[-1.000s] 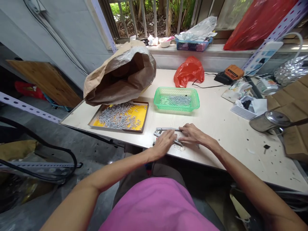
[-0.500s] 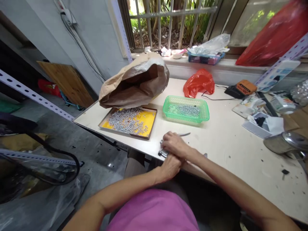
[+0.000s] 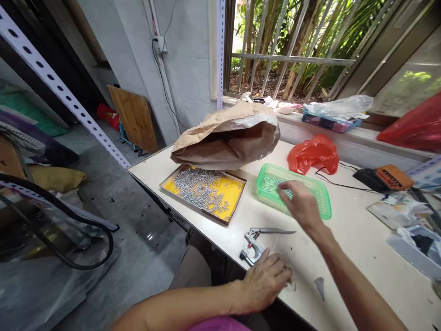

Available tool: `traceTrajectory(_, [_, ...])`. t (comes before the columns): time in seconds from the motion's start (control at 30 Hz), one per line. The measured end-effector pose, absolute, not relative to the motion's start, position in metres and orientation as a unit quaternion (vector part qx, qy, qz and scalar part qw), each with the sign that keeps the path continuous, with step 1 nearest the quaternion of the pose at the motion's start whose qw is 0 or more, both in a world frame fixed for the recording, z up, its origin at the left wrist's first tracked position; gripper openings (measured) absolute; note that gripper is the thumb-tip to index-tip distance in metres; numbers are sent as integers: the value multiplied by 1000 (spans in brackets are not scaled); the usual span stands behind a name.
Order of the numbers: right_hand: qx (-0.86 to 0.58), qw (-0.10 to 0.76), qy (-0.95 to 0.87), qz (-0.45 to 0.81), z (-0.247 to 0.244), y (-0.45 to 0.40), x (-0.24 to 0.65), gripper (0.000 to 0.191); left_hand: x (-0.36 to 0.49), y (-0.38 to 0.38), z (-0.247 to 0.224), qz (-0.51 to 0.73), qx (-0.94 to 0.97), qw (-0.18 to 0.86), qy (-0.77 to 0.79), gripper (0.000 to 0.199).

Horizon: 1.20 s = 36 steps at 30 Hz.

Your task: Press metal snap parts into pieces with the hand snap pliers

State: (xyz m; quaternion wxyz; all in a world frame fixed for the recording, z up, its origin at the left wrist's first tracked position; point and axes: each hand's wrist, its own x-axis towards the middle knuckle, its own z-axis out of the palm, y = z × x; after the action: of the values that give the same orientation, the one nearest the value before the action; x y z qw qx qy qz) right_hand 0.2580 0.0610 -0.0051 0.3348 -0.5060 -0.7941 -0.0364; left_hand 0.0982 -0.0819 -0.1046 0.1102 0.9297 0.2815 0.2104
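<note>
A silver hand tool (image 3: 255,248) with a C-shaped jaw, a spring and a long lever handle lies near the table's front edge. My left hand (image 3: 267,281) lies over its near end, fingers stretched out; what is beneath the palm is hidden. Over the green plastic basket (image 3: 325,202) is my right hand (image 3: 305,207), thumb and fingers curled inward in a pinch. Anything between the fingertips is too small to make out. Small silver metal pins (image 3: 270,185) lie in the basket, partly covered by that hand. More metal pins (image 3: 200,187) fill a shallow yellow-bottomed tray (image 3: 230,213) to the left.
Behind the tray a large brown paper sack (image 3: 223,142) gapes toward me. A red plastic bag (image 3: 314,154), an orange-and-black charger (image 3: 386,178) and a grey box (image 3: 415,250) stand farther right. One small grey scrap (image 3: 319,287) lies near the front edge.
My hands, together over the tool before, have parted. The right has moved away to the basket; the left stays by the tool, now more visible on the table. The view has shifted left.
</note>
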Motion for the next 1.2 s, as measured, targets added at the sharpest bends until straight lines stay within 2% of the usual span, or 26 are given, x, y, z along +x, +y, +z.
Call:
traceTrajectory(0.13, [-582, 259, -761, -123, 2, 97, 290, 29, 96, -83, -106, 223, 925, 111, 286, 27])
traceTrajectory(0.33, [-528, 209, -823, -10, -13, 121, 225, 31, 95, -81, -112, 247, 921, 121, 276, 27])
traceTrajectory(0.4, [-536, 147, -831, 16, -16, 132, 196, 33, 93, -82, -112, 267, 918, 127, 266, 27])
traceTrajectory(0.5, [-546, -1, -837, 29, -19, 150, 162, 34, 82, -82, -107, 313, 904, 123, 263, 30])
traceTrajectory(0.6, [-541, -93, -836, 25, -24, 163, 143, 33, 58, -72, -95, 338, 878, 87, 328, 36])
traceTrajectory(0.77, [-537, -129, -833, 28, -31, 166, 130, 32, 9, -35, -85, 301, 809, 14, 505, 56])
traceTrajectory(0.87, [-546, -137, -826, 36, -29, 163, 125, 32, -8, -18, -95, 272, 788, -9, 552, 68])
traceTrajectory(1.2, [-558, -170, -809, 78, -14, 154, 111, 33, -10, -14, -116, 267, 776, -33, 571, 66])
